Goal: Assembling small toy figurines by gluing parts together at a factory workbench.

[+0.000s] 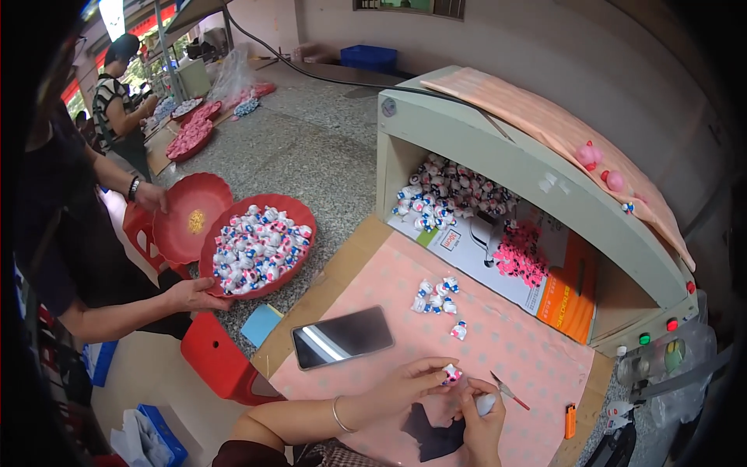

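Note:
Over the pink dotted cloth (373, 296), the fingers of my left hand (412, 385) pinch a small white figurine (451, 375) with pink and dark markings. Close beside it, my right hand (484, 432) is closed around a white rounded object (485, 403), partly hidden by the fingers; its kind I cannot make out. A dark cloth piece (432, 432) lies beneath my hands. Several white and blue figurines (437, 296) stand farther up the cloth, with one single figurine (459, 331) nearer me. A thin red-handled tool (510, 391) rests to the right of my hands.
A phone (344, 337) lies left. Behind the cloth, an arched cabinet (498, 117) holds many figurines (451, 191) and small pink pieces (521, 253). An orange lighter (570, 420) sits right. At left, another person's hands hold a figurine-filled red bowl (303, 261) and another red bowl (175, 218).

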`<action>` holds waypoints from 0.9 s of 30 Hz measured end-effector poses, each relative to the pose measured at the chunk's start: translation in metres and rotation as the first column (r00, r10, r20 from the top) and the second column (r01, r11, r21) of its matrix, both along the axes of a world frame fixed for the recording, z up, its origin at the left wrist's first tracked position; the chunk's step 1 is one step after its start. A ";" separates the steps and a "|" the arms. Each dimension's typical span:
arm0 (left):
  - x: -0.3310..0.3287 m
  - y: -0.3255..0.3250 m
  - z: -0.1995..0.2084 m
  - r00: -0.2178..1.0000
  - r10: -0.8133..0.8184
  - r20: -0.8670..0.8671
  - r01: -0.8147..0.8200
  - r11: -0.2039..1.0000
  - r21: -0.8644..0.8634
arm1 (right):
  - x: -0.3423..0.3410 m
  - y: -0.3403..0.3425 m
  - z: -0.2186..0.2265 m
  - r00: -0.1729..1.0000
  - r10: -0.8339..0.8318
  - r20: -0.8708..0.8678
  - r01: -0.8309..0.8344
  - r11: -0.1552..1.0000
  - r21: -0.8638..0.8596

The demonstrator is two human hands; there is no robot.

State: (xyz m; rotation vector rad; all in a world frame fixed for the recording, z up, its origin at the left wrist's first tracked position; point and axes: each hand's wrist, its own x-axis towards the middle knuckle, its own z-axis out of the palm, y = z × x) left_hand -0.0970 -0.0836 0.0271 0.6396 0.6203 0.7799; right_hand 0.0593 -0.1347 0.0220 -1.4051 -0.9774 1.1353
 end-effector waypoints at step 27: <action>-0.081 0.061 0.004 0.654 0.706 0.271 -0.679 0.706 -0.203 | 0.031 -0.017 -0.010 0.936 0.077 0.343 -0.100 0.994 0.050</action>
